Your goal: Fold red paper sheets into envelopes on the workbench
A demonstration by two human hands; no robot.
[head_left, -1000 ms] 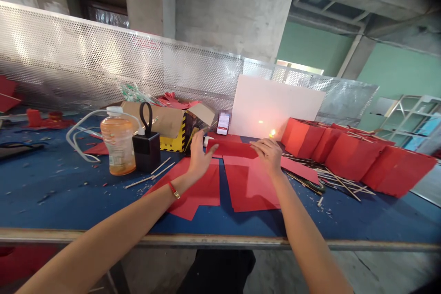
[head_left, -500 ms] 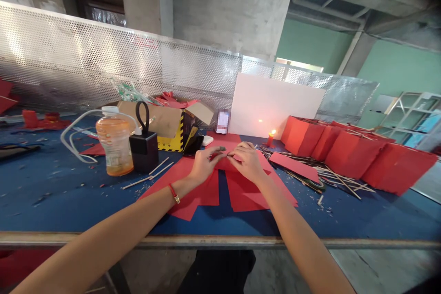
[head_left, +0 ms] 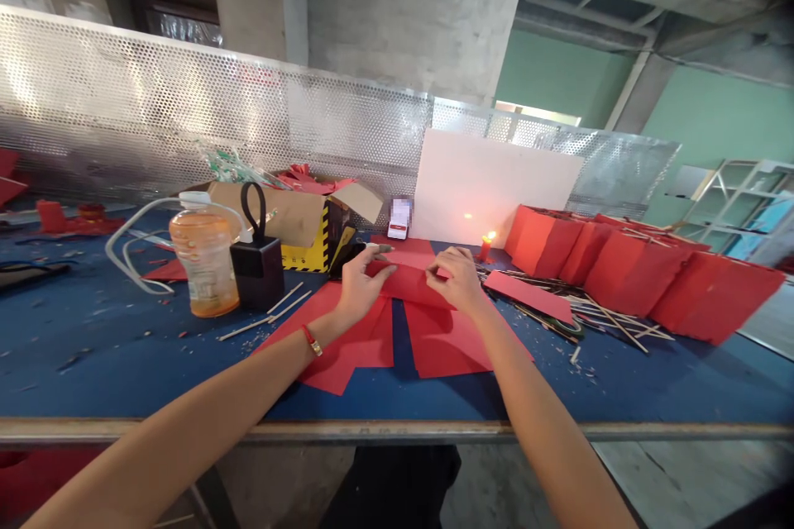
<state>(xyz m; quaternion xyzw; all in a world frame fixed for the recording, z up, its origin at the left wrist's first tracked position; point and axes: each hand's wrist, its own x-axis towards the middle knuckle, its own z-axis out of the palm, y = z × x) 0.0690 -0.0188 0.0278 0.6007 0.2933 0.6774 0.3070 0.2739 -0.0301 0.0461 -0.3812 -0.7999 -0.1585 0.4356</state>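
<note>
My left hand [head_left: 360, 283] is at the left end of a red paper piece [head_left: 413, 288], thumb and fingers apart with red showing between them. Opposite it, my right hand [head_left: 457, 279] has thumb and fingertips pinched at the right part of the same piece. That piece lies across other red paper sheets [head_left: 450, 347] spread on the blue table top [head_left: 155, 372]. Whether its ends are folded under my fingers I cannot tell.
A lit red candle [head_left: 487, 246] burns behind my right hand. Thin wooden sticks [head_left: 614, 322] and red paper boxes [head_left: 642, 273] stand or lie right. A bottle [head_left: 204, 264], black power bank [head_left: 257, 273], cardboard box [head_left: 303, 223] and phone [head_left: 399, 219] are left and behind.
My hands were close together with fingertips meeting over the paper. They have moved apart, left hand leftward and right hand rightward, and the left fingers have spread.
</note>
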